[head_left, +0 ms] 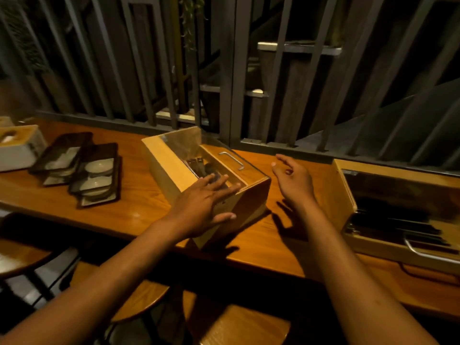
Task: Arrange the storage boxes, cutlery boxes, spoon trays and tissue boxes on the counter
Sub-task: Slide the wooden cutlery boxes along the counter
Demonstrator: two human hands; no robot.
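Far left end of the counter (pixel 129 202): a white tissue box (pixel 17 150) near the back edge, partly out of frame; just right of it two dark spoon trays (pixel 82 168) lying side by side, slightly overlapped and angled, pale dishes inside; likely parked there awaiting squaring-up.

Centre of the counter: a wooden cutlery box (pixel 174 175) with a clear lid and metal handle (pixel 232 159), skewed to the counter's edges, its near corner at the front edge; dark cutlery inside. The left hand (pixel 201 205) lies flat, fingers spread wide, on the box's near end, thumb down its front face; gripping nothing; probably pressing to turn or slide the box square.

Right hand (pixel 293 183) hovers just right of the box, apart from it, fingers loosely wide, holding nothing; apparently ready to steady the far side.

Right end: a second wooden cutlery box (pixel 343 207), likewise angled, running out of frame.
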